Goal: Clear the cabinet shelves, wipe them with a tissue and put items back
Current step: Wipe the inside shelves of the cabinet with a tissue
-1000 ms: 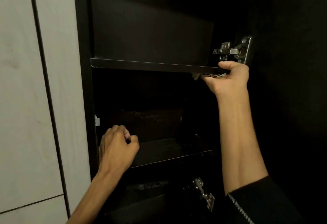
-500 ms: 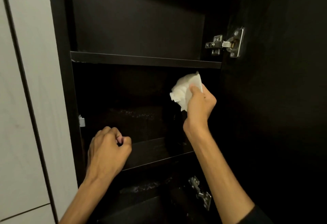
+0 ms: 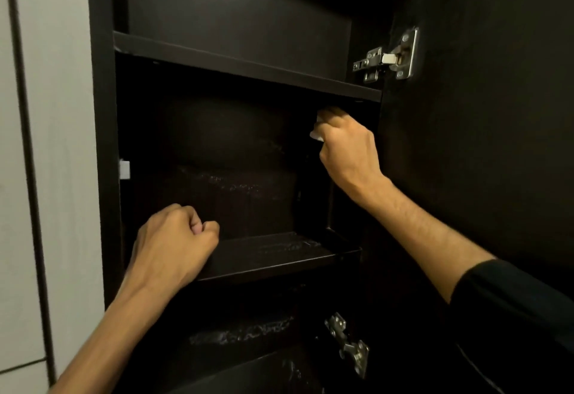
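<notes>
The right hand (image 3: 348,148) clutches a crumpled white tissue (image 3: 316,132) just under the upper dark wooden shelf (image 3: 248,64), far right; the clenched, empty left hand (image 3: 174,247) rests near the lower shelf (image 3: 273,257), below-left of the tissue

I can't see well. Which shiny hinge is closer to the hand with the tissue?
The upper hinge, beside the top shelf, just above the right hand.

Dim, warm light, brightest at the left. Pale wall panels (image 3: 62,145) on that side, split by a dark upright seam (image 3: 28,176) and a level one low down. Just beside them a tall, near-black cabinet (image 3: 102,114) with shelves (image 3: 248,67) inside. Door (image 3: 481,114) swung open at the right on two metal hinges (image 3: 388,58), one high, one low. Pale smears across the back wall (image 3: 236,187)
</notes>
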